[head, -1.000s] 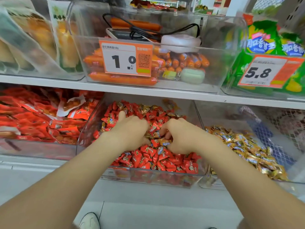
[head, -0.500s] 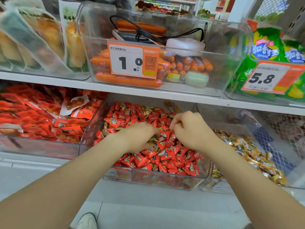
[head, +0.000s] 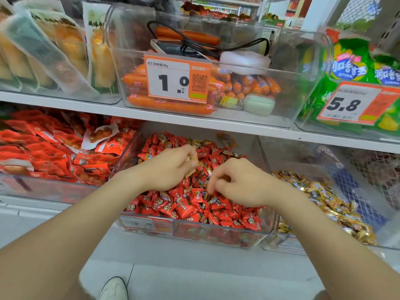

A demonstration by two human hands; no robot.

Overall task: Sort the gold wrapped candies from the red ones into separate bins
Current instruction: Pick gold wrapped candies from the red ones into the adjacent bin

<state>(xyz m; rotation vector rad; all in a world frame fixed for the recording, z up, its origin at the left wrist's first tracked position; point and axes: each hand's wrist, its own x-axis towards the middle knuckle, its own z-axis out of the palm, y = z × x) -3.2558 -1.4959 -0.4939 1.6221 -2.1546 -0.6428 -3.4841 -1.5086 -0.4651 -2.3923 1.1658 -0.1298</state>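
**Both hands in the red bin, gold in the left**

- Far left: red packets [head: 43, 148] in their own clear bin, untouched.
- Left hand [head: 168, 169]: over the far half of the mid bin [head: 194, 232], fingers curled. It pinches a gold candy [head: 193, 161] at the fingertips, held just above the pile.
- Mid bin: mostly red candies [head: 186, 204]. Stray golds [head: 226, 138] are mixed in, mainly along the far edge.
- Right hand [head: 246, 185]: just right of the left hand, apart from it, low on the red pile with fingers curled down. There is a gold glint under the fingers, but I can't tell if it has a grip on anything.
- Right bin [head: 290, 154]: touches the mid bin and holds the gold pile [head: 324, 200], no reds visible in it.
- Shelf [head: 194, 120] above: sausages [head: 168, 103] behind a 1.0 tag [head: 176, 80].
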